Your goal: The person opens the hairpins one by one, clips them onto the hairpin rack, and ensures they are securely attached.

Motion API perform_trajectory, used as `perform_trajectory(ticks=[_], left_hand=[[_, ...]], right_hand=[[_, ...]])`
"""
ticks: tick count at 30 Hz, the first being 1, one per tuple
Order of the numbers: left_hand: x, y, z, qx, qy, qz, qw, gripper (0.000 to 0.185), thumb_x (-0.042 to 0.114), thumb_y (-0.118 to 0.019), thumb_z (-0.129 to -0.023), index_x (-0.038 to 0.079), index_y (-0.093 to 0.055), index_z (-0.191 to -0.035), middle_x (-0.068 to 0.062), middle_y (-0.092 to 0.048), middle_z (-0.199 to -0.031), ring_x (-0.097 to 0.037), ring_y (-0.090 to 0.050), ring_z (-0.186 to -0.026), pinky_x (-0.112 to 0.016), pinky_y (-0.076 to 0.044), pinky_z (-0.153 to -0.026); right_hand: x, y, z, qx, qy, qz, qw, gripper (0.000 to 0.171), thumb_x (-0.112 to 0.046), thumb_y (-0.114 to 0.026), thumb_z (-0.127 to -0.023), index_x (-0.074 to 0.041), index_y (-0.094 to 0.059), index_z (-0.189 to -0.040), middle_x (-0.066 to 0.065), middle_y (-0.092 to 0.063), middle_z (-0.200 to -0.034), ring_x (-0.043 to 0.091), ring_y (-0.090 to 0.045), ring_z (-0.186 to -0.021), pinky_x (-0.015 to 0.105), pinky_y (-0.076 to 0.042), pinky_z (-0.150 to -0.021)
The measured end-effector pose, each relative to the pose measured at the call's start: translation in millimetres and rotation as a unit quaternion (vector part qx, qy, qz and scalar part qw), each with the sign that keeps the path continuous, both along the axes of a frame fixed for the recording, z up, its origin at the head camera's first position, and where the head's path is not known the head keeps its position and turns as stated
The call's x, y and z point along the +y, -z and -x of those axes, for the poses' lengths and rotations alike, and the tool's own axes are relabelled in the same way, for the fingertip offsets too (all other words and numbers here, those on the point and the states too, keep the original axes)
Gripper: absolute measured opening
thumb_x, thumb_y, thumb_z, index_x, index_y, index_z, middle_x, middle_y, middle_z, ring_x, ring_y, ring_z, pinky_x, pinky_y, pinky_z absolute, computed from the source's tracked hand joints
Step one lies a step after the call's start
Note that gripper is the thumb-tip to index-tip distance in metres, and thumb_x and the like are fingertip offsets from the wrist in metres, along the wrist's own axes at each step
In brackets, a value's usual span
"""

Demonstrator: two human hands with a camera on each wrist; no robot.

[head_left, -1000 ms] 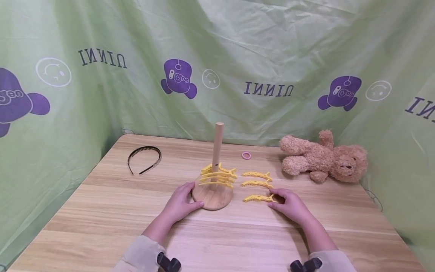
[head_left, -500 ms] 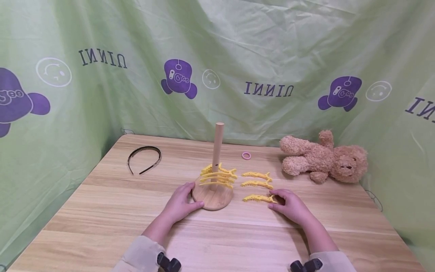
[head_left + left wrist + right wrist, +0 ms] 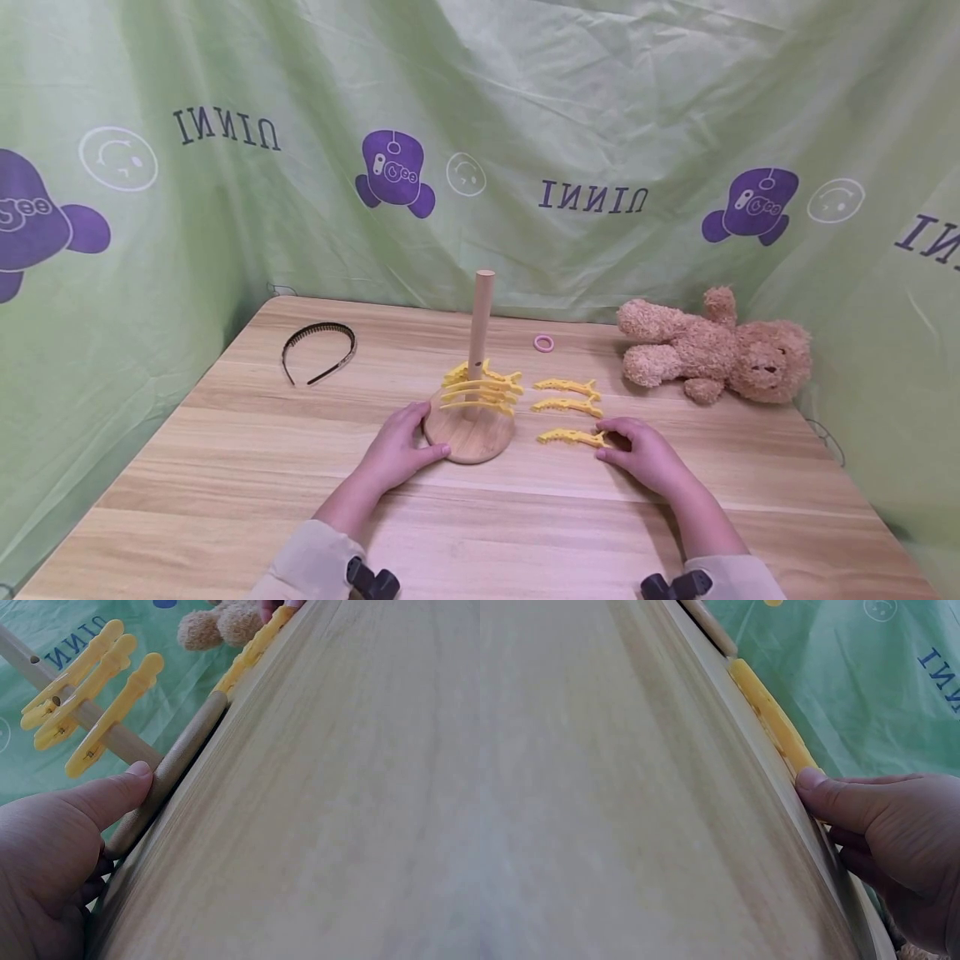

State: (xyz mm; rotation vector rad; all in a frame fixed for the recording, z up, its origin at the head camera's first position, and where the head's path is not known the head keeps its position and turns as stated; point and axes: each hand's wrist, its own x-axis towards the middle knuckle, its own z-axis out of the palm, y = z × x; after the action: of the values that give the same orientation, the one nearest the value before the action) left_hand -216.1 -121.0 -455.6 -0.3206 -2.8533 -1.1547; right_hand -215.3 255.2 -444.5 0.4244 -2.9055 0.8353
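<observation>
My left hand [image 3: 399, 448] grips the left rim of a round wooden base [image 3: 476, 442] with an upright post [image 3: 481, 317]. In the left wrist view, its thumb [image 3: 116, 796] lies on the rim with the fingers beneath. Several yellow alligator hair clips [image 3: 480, 398] hang on the post's lower part. To the right of the base, my right hand [image 3: 643, 454] pinches the forked end of a yellow hair clip [image 3: 566, 437] lying low at the tabletop. Two more yellow clips, a middle one [image 3: 562, 406] and a far one [image 3: 561, 386], lie behind it in a row.
A black headband [image 3: 322, 329] lies at the back left of the wooden table [image 3: 225, 467]. Behind the clips is a small pink ring [image 3: 543, 343]. A brown teddy bear [image 3: 705, 346] lies at the back right, near a green printed curtain [image 3: 480, 83].
My right hand has shifted very slightly to the right with the near hair clip. The left hand and the stand have not moved.
</observation>
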Motion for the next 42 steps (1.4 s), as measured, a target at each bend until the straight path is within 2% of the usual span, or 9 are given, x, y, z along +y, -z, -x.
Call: perform_trajectory(ticks=[10,15,20,25,30,42], left_hand=[[1.9,-2.8,-0.8,0.002,0.003,-0.001,1.0000,0.082,0.049,-0.067,-0.066,0.004,-0.039,-0.129,-0.014,-0.038,-0.135,-0.032,-0.028,-0.128,-0.048,-0.021,-0.106],[2.4,-3.3,-0.3,0.003,0.006,-0.003,1.0000,0.080,0.047,-0.067,-0.067,0.005,-0.039,-0.129,-0.013,-0.039,-0.134,-0.032,-0.030,-0.127,-0.048,-0.022,-0.106],[2.8,-3.8,-0.1,0.003,0.007,-0.004,1.0000,0.079,0.047,-0.067,-0.068,0.006,-0.039,-0.129,-0.013,-0.039,-0.134,-0.031,-0.029,-0.127,-0.047,-0.022,-0.106],[2.2,-3.8,0.4,0.002,0.007,-0.001,1.0000,0.079,0.047,-0.067,-0.068,0.006,-0.038,-0.129,-0.012,-0.039,-0.134,-0.030,-0.030,-0.127,-0.046,-0.023,-0.106],[1.0,-3.5,0.7,0.003,0.005,0.002,1.0000,0.080,0.048,-0.067,-0.067,0.006,-0.038,-0.130,-0.012,-0.038,-0.135,-0.030,-0.030,-0.127,-0.046,-0.023,-0.106],[0.4,-1.1,-0.6,0.005,0.002,-0.001,1.0000,0.080,0.047,-0.067,-0.067,0.006,-0.039,-0.129,-0.012,-0.038,-0.135,-0.030,-0.029,-0.127,-0.047,-0.022,-0.106]], right_hand=[[0.3,-1.6,-2.8,-0.010,0.021,0.007,1.000,0.041,-0.033,-0.064,-0.075,-0.012,-0.058,-0.110,0.011,-0.058,-0.113,0.030,-0.052,-0.107,0.047,-0.039,-0.092],[0.9,-4.6,-4.4,-0.024,0.040,0.038,0.998,0.048,-0.041,-0.061,-0.076,-0.012,-0.055,-0.115,0.013,-0.058,-0.113,0.031,-0.052,-0.107,0.048,-0.039,-0.092],[-2.2,-12.4,-6.9,-0.017,0.050,0.067,0.996,0.047,-0.041,-0.056,-0.080,-0.013,-0.052,-0.117,0.015,-0.055,-0.117,0.034,-0.051,-0.108,0.051,-0.039,-0.092],[-7.9,-25.9,-9.6,0.006,0.054,0.088,0.995,0.049,-0.043,-0.053,-0.081,-0.012,-0.051,-0.119,0.016,-0.053,-0.121,0.035,-0.049,-0.110,0.052,-0.041,-0.089],[-13.7,-42.0,-10.1,0.044,0.051,0.089,0.994,0.048,-0.041,-0.053,-0.082,-0.010,-0.051,-0.119,0.016,-0.053,-0.120,0.033,-0.049,-0.110,0.049,-0.045,-0.086],[-42.1,-96.5,-10.9,0.125,0.004,0.049,0.991,0.039,-0.035,-0.057,-0.081,-0.013,-0.057,-0.112,0.008,-0.060,-0.111,0.025,-0.053,-0.105,0.043,-0.048,-0.080]])
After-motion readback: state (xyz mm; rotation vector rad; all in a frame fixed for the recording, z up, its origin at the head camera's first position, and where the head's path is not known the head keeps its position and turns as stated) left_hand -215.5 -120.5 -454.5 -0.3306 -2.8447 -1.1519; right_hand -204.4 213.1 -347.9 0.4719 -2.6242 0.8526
